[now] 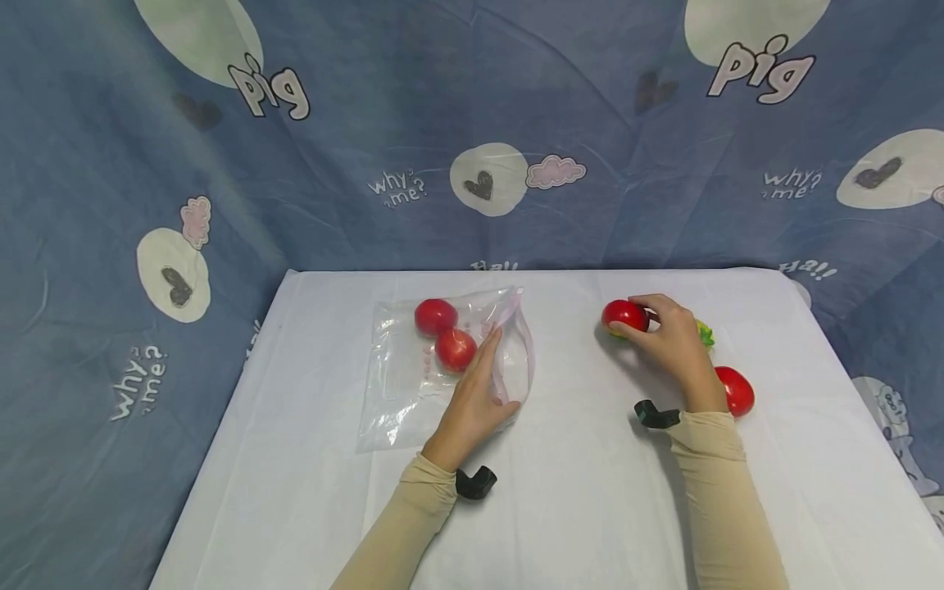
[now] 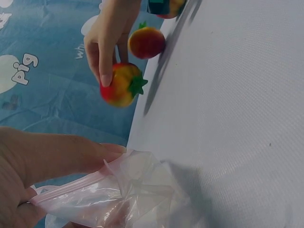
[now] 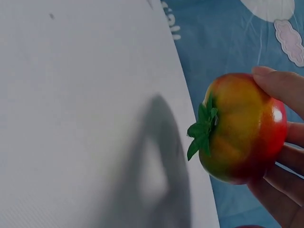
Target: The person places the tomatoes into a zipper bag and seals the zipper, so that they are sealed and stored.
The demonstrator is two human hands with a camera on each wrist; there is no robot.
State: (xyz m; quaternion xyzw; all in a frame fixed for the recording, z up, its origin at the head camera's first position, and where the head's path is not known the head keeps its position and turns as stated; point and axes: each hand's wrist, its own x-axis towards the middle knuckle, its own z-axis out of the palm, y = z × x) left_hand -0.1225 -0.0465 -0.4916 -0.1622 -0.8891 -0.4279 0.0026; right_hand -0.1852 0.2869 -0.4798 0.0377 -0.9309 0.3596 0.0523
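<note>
A clear zip bag (image 1: 398,410) with a pinkish seal lies on the white table, its mouth facing right. Two red tomatoes (image 1: 436,317) show within it, side by side. My left hand (image 1: 472,407) grips the bag at its mouth, thumb near one edge and fingers along the other. In the right wrist view, a glossy red and yellow tomato (image 3: 242,128) with green leaves on top is held between the thumb and fingers of my right hand (image 3: 285,128). This hand (image 1: 669,340) holds it above the table, right of the bag.
Another red tomato (image 1: 733,391) lies beside my right wrist. Something yellow-green (image 1: 705,334) peeks out behind that hand, mostly hidden. Black wrist cameras (image 1: 475,483) jut inward from both wrists. A blue printed cloth (image 1: 332,213) hangs behind the table.
</note>
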